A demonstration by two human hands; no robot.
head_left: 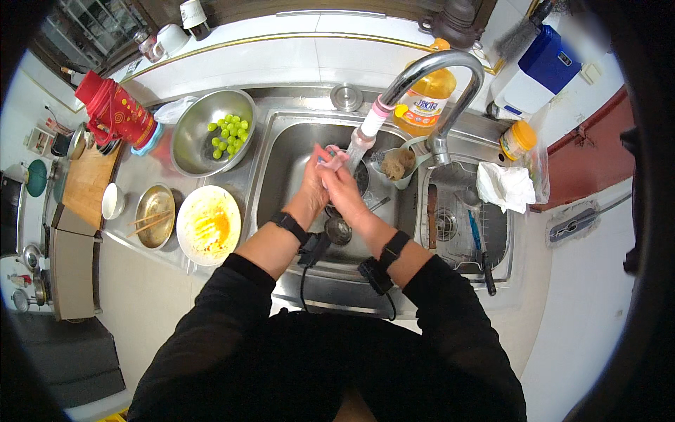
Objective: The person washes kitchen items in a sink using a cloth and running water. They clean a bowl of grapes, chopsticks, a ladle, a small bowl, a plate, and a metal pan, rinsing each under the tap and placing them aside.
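Note:
Both hands meet over the left basin of the steel sink (282, 158). Between them is a crumpled pink cloth (334, 158), gripped from the left by my left hand (313, 182) and from the right by my right hand (343, 187). Water runs from the nozzle of the curved faucet (373, 118) right beside the cloth. Below my wrists a metal ladle (338, 231) lies in the basin. Behind my right hand is a dark round vessel (362, 176), mostly hidden.
Left of the sink stand a steel bowl of green grapes (184, 134), a soiled white plate (192, 242), a metal bowl with chopsticks (155, 232) and a red thermos (124, 113). A scrubber holder (403, 182) and a yellow detergent bottle (430, 95) flank the faucet. The right basin holds a wire rack (464, 258).

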